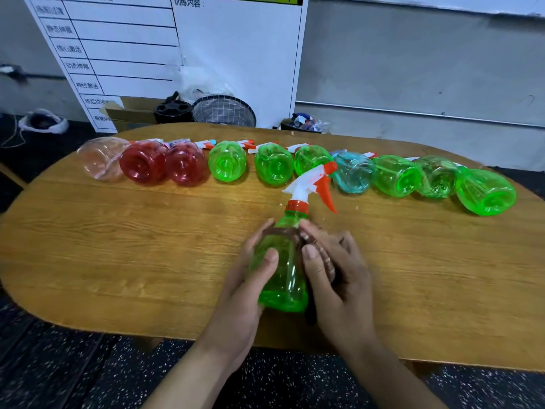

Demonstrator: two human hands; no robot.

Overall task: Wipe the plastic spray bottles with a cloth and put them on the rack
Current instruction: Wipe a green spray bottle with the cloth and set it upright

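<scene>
A green plastic spray bottle (pixel 284 270) with a white and orange trigger head is held over the near middle of the wooden table (pixel 118 231), nozzle pointing away. My left hand (pixel 247 278) grips its body from the left, thumb on top. My right hand (pixel 333 278) presses a brown cloth (pixel 320 249) against the bottle's right side, fingers curled round the cloth. Most of the cloth is hidden under that hand.
Several spray bottles lie on their sides in a row along the table's far edge: a clear one (pixel 100 160), two red (pixel 144 165), several green (pixel 227 163) and a blue one (pixel 352 172). Behind the table stand a wire basket (pixel 224 112), a cardboard box and a whiteboard.
</scene>
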